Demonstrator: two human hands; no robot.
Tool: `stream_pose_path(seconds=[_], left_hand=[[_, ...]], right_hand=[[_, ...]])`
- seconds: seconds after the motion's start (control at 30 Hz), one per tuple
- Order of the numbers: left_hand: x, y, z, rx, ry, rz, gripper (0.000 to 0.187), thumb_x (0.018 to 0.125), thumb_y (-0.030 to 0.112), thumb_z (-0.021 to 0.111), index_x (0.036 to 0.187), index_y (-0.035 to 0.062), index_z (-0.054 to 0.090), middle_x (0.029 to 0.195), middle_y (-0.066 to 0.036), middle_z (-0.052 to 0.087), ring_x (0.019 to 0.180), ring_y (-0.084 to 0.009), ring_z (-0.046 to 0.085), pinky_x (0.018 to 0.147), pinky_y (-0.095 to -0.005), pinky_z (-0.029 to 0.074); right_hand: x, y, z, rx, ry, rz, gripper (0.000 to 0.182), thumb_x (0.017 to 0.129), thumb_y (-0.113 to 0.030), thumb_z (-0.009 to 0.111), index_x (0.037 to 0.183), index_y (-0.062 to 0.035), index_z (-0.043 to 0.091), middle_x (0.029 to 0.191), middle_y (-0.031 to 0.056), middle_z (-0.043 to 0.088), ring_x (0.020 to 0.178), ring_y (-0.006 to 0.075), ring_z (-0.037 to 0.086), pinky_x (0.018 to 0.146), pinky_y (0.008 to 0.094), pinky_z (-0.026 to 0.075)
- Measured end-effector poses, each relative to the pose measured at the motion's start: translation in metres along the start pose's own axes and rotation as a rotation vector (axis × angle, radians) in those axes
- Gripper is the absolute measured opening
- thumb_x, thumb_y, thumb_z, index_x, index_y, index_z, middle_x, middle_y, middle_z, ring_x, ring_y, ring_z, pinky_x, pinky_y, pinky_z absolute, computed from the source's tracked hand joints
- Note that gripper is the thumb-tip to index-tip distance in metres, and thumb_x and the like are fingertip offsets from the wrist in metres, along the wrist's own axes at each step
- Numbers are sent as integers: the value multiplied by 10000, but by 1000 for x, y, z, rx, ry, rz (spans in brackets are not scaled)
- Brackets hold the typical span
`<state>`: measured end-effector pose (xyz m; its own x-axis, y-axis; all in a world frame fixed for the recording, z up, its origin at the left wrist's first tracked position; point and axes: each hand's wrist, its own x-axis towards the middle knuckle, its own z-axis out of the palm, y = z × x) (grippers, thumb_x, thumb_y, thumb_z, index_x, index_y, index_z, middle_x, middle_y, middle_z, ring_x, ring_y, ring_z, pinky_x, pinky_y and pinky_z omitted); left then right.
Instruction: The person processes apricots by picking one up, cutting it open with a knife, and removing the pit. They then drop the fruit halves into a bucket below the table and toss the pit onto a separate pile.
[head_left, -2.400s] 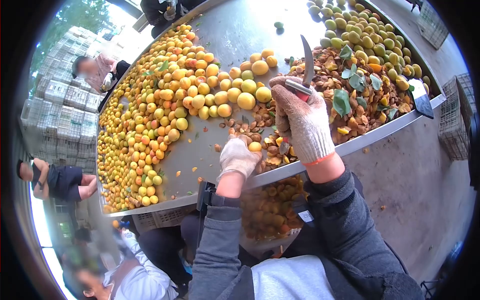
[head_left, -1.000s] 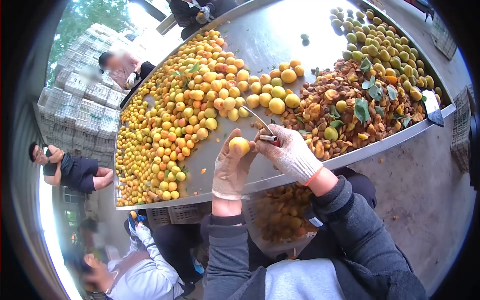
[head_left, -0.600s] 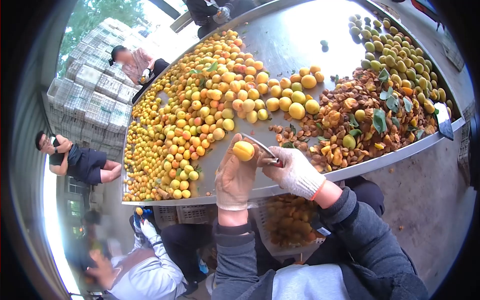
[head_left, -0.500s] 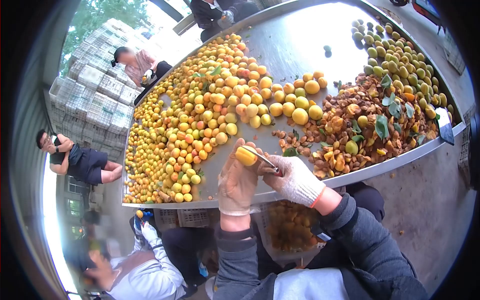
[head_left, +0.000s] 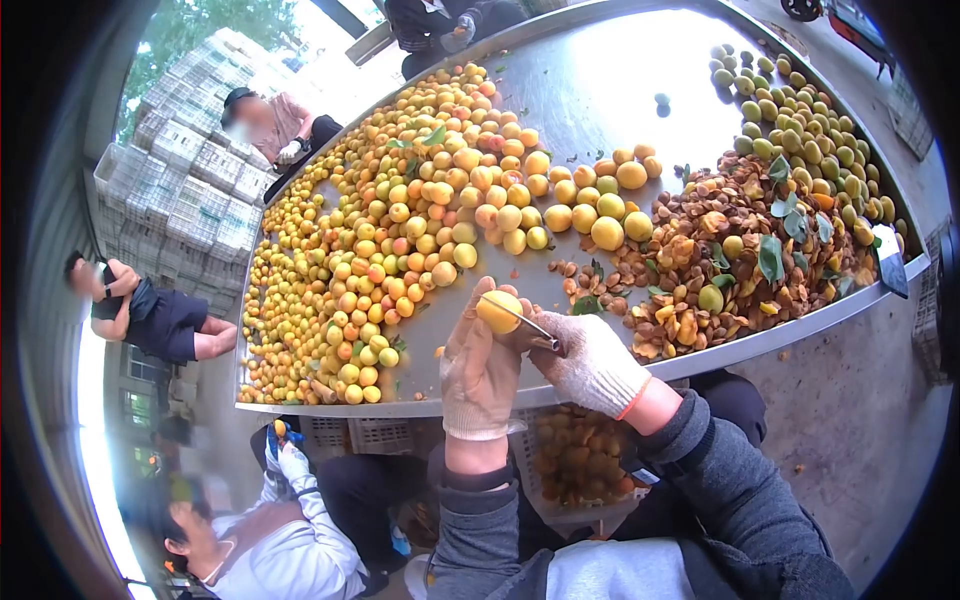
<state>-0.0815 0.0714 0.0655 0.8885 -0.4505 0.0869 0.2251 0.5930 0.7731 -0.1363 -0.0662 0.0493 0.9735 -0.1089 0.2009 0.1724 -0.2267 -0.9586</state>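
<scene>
My left hand [head_left: 480, 375], in a pale glove, holds a yellow-orange apricot [head_left: 499, 312] up above the table's near edge. In my right hand [head_left: 590, 362], gloved in white knit, is a small knife [head_left: 540, 336] whose thin blade lies across the apricot. Both hands are close together, the fingers nearly touching. Beyond them a large heap of whole apricots [head_left: 400, 230] spreads over the left of the metal table [head_left: 570, 90]. To the right lies a pile of pits and brown fruit pieces [head_left: 690, 270] with green leaves.
Greener fruit [head_left: 810, 140] lies at the far right of the table. Beneath the near edge stands a crate of cut fruit [head_left: 580, 455]. A co-worker [head_left: 290, 540] sits at lower left; others are at the far side and left. Stacked crates [head_left: 180, 190] stand behind.
The apricot has turned a little in my left hand, and the knife blade now lies across its face. At far left, the seated co-worker has lowered the head; the lower-left co-worker's head has moved.
</scene>
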Motion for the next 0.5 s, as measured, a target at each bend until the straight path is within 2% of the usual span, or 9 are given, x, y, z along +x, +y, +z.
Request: stream_pose_path(seconds=[0.13,0.2,0.23,0.3,0.37,0.43,0.5], left_hand=[[-1,0,0,46,16,22,435,945,169,566,1320,-23,457,1193,-143,560,1089,-272,562,986,-436,445],[-3,-3,2,453,43,180,431,945,158,567,1316,-30,456,1184,-140,566,1080,-262,571,972,-427,458],[-3,-3,6,450,43,175,431,945,158,567,1316,-30,456,1184,-140,566,1080,-262,571,972,-427,458],[-4,-2,16,163,103,97,378,961,75,513,1301,-83,468,1180,-161,573,1067,-261,575,977,-396,460],[-6,-5,19,262,114,91,386,953,55,519,1308,-85,461,1183,-163,572,1056,-266,580,973,-394,463],[-7,-7,23,365,123,83,397,945,35,525,1315,-87,454,1186,-165,570,1045,-271,586,970,-391,465],[-5,-7,29,394,156,73,437,930,42,557,1331,-86,436,1208,-169,562,1069,-282,578,976,-389,460]], right_hand=[[1,-1,1,-53,25,-14,306,840,-103,605,1144,-74,629,804,195,647,676,257,645,653,339,498],[2,5,2,-67,2,-6,267,845,-111,603,1106,-69,640,802,191,649,683,270,645,649,346,496],[2,7,2,-79,-23,2,231,851,-120,600,1069,-64,651,801,187,651,690,282,645,646,352,494],[4,5,1,-41,-47,46,208,852,-114,601,1045,-61,656,795,182,653,685,267,643,646,352,492],[6,5,0,-1,-71,84,186,853,-109,601,1021,-59,661,789,177,654,680,252,640,646,352,491],[5,8,1,-6,-38,31,223,808,-42,592,1013,-71,675,822,206,644,723,357,636,652,368,493],[5,10,1,29,-8,-8,219,806,-34,587,1004,-63,676,831,207,647,729,354,637,661,369,495]])
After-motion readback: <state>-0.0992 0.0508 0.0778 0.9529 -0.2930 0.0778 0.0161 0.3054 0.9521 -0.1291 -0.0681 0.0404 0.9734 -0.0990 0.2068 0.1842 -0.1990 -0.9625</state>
